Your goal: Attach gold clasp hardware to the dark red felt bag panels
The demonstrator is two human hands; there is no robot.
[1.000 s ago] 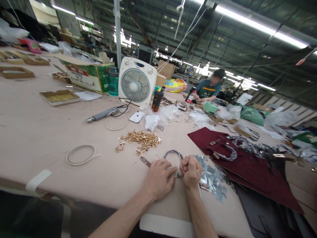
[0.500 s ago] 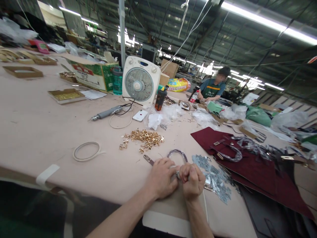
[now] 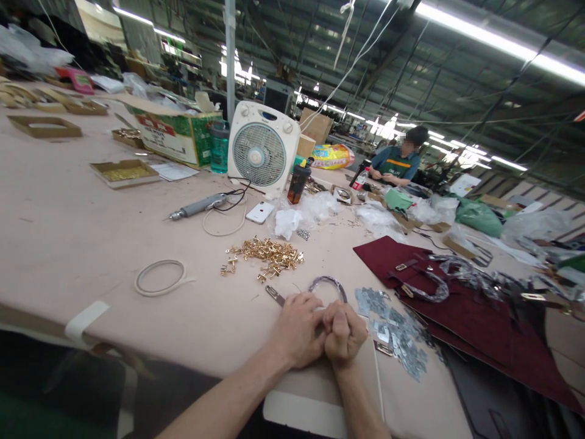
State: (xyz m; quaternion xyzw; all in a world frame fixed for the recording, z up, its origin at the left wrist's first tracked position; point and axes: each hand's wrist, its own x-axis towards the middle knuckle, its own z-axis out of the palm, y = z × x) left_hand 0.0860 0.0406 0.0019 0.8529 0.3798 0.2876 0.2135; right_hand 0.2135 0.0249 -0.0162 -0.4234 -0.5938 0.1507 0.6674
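On a beige panel [image 3: 308, 384] at the table's front edge, my two hands are pressed together. My left hand [image 3: 298, 329] bears down on the panel near its far edge, fingers bent. My right hand [image 3: 345, 334] is a fist against the left thumb; whatever it grips is hidden. Beyond them arches a dark, plastic-wrapped bag handle [image 3: 336, 282]. A brown strap end with a gold fitting [image 3: 274, 294] sticks out left of my hands, and another gold fitting [image 3: 384, 348] lies to the right. Flat grey metal plates [image 3: 400, 341] are heaped beside it.
Gold metal fittings [image 3: 274, 253] form a pile ahead. A tape roll [image 3: 139, 286], an electric screwdriver [image 3: 196, 207], a phone [image 3: 260, 212] and a fan [image 3: 259, 152] are further off. Burgundy bag pieces [image 3: 479, 323] cover the right side. A co-worker [image 3: 397, 163] sits across the table.
My right fist has moved slightly left and in against my left hand, covering the small metal bit seen between them. My left hand stays in place.
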